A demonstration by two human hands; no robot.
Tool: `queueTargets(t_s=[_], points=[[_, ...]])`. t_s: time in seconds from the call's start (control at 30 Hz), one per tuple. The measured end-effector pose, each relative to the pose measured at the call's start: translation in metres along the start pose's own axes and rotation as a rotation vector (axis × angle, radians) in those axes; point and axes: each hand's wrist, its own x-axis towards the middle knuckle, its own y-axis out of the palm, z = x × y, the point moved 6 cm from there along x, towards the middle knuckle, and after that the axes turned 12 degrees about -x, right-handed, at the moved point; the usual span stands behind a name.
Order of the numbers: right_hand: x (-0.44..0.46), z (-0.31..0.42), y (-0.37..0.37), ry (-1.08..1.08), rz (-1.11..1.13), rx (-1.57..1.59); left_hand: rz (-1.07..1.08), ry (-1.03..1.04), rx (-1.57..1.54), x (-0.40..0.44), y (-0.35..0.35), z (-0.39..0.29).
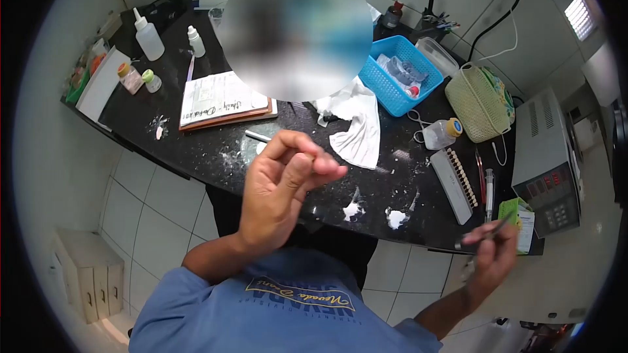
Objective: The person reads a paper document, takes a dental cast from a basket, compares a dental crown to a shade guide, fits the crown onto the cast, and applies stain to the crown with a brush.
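Note:
My left hand is raised over the front edge of the dark worktop, thumb and fingertips pinched together. Whatever sits between those fingertips is too small or hidden to make out. Low on the right, my right hand is closed around a slim metal tool, whose kind is blurred. Behind my left hand lies a round glass slab with a white stick on it. Two patches of white powder are on the worktop between my hands. A tooth shade guide lies beyond my right hand.
A notebook and a white cloth lie behind my left hand. Further back stand a blue basket, a woven basket and a capped jar. Bottles stand left. A machine with red digits borders the right.

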Motion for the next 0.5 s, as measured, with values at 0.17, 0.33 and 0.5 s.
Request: queueTargets(t_s=[0.17, 0.33, 0.5], points=[[-0.015, 0.038, 0.126, -0.076, 0.486, 0.193, -0.057, -0.028, -0.181, -0.001, 0.022, 0.014], [-0.032, 0.042, 0.166, -0.029, 0.443, 0.167, -0.118, -0.104, -0.137, -0.004, 0.006, 0.002], [-0.043, 0.061, 0.160, -0.217, 0.384, -0.114, -0.066, 0.029, -0.016, -0.015, 0.005, -0.018]])
